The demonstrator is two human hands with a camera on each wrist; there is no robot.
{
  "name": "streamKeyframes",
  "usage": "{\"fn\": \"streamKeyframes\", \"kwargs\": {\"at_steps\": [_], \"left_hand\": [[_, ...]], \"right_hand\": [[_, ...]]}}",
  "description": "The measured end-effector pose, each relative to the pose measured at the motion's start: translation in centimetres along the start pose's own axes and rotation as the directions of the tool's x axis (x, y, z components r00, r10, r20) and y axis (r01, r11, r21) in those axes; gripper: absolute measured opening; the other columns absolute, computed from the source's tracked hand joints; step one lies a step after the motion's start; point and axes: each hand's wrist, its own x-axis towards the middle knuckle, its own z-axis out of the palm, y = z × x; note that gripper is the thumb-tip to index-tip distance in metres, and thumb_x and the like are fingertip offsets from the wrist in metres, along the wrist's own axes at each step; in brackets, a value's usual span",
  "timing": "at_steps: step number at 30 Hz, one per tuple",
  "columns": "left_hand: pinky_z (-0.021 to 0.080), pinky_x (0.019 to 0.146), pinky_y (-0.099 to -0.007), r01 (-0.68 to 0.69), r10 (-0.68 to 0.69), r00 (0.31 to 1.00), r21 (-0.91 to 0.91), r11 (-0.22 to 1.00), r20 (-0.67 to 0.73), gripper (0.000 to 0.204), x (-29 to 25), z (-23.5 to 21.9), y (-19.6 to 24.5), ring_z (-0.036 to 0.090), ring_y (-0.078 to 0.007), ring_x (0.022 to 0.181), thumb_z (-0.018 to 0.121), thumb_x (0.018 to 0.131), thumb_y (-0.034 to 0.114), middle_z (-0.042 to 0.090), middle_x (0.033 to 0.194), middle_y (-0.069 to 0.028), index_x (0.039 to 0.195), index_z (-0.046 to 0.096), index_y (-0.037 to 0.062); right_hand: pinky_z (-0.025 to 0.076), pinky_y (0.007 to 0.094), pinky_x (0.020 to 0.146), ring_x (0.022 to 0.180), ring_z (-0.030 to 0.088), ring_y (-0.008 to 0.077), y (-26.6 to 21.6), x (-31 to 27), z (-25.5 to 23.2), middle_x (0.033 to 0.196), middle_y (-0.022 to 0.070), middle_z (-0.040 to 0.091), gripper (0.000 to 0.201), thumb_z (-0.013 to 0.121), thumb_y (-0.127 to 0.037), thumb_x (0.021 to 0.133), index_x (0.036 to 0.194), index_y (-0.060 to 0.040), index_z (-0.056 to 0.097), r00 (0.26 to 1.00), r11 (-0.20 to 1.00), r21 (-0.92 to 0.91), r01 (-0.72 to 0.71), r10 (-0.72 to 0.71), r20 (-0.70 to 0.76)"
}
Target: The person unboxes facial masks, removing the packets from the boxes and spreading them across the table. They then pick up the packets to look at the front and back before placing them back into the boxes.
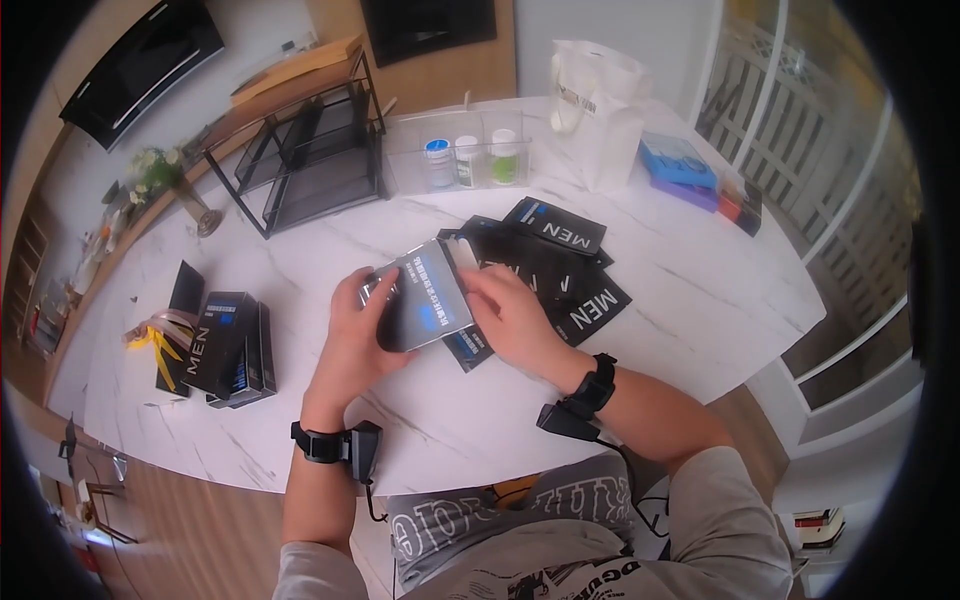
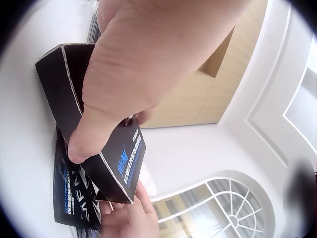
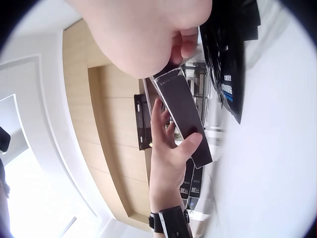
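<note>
A black box (image 1: 425, 300) with blue and white print is held above the table between both hands. My left hand (image 1: 352, 335) grips its left side, thumb along the near edge and fingers over the top. In the left wrist view the box (image 2: 130, 153) shows an open end near the left thumb. My right hand (image 1: 515, 320) has its fingers at the box's right edge, by a pale flap; in the right wrist view its fingertips are at the box's end, partly hidden. Black MEN packets (image 1: 590, 312) lie spread on the table just beyond the right hand.
Black MEN boxes (image 1: 235, 345) stand at the left beside yellow ribbon. Behind are a mesh rack (image 1: 320, 165), a clear organizer (image 1: 405, 170) with bottles, a white paper bag (image 1: 600, 120) and a blue box (image 1: 677, 158). The table edge (image 1: 480, 487) is near the body.
</note>
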Motion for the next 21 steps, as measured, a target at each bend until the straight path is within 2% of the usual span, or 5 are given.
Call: {"fn": "streamKeyframes", "kwargs": {"at_steps": [8, 13, 17, 18, 21], "left_hand": [[0.041, 0.108, -0.0416, 0.008, -0.008, 1.000, -0.003, 1.000, -0.023, 0.105, -0.1, -0.5, -0.4, 0.041, -0.0368, 0.131, 0.089, 0.054, 0.009, 0.034, 0.145, -0.0185, 0.147, 0.041, 0.0143], [0.040, 0.108, -0.0415, 0.046, -0.044, 0.993, 0.017, 0.999, -0.111, 0.102, -0.6, -1.3, -3.6, 0.045, -0.0372, 0.128, 0.087, 0.056, 0.007, 0.036, 0.145, -0.0198, 0.147, 0.040, 0.0129], [0.040, 0.108, -0.0432, 0.265, -0.253, 0.961, 0.104, 0.959, -0.112, 0.101, -1.5, -2.1, -6.5, 0.044, -0.0385, 0.128, 0.086, 0.059, 0.011, 0.039, 0.143, -0.0194, 0.148, 0.038, 0.0137], [0.040, 0.108, -0.0435, 0.307, -0.295, 0.950, 0.156, 0.939, -0.100, 0.101, -1.9, -1.8, -7.5, 0.044, -0.0384, 0.128, 0.086, 0.059, 0.012, 0.039, 0.143, -0.0190, 0.148, 0.038, 0.0138], [0.040, 0.109, -0.0443, 0.421, -0.426, 0.905, 0.198, 0.885, -0.021, 0.098, -2.1, -1.7, -8.9, 0.041, -0.0377, 0.131, 0.086, 0.062, 0.021, 0.040, 0.145, -0.0169, 0.149, 0.039, 0.0145]], "right_hand": [[0.046, 0.0288, 0.067, 0.074, 0.056, 0.0187, -0.9, 0.2, -0.8, 0.093, 0.0101, 0.055, 0.025, 0.057, -0.003, 0.094, 0.118, -0.0017, 0.063, 0.999, 1.000, -0.008, -0.002, 0.001, -0.036], [0.044, 0.0266, 0.061, 0.069, 0.054, 0.0152, 0.6, 2.5, -3.5, 0.089, 0.0077, 0.056, 0.014, 0.058, 0.000, 0.092, 0.104, -0.0024, 0.066, 0.960, 0.984, -0.152, 0.093, -0.129, -0.249], [0.049, 0.0375, 0.082, 0.093, 0.060, 0.0268, 4.0, 3.4, -5.4, 0.103, 0.0122, 0.060, 0.025, 0.069, -0.019, 0.088, 0.108, -0.0039, 0.065, 0.969, 0.806, -0.581, 0.114, -0.220, -0.115], [0.045, 0.0430, 0.096, 0.111, 0.057, 0.0345, 4.0, 3.0, -5.8, 0.117, 0.0150, 0.060, 0.045, 0.072, -0.037, 0.085, 0.116, -0.0047, 0.064, 0.997, 0.784, -0.619, 0.051, -0.073, -0.011], [0.044, 0.0432, 0.101, 0.118, 0.055, 0.0356, 5.2, 2.4, -5.6, 0.125, 0.0159, 0.058, 0.056, 0.070, -0.046, 0.084, 0.122, -0.0048, 0.062, 0.981, 0.649, -0.737, 0.191, -0.097, 0.169]]}}
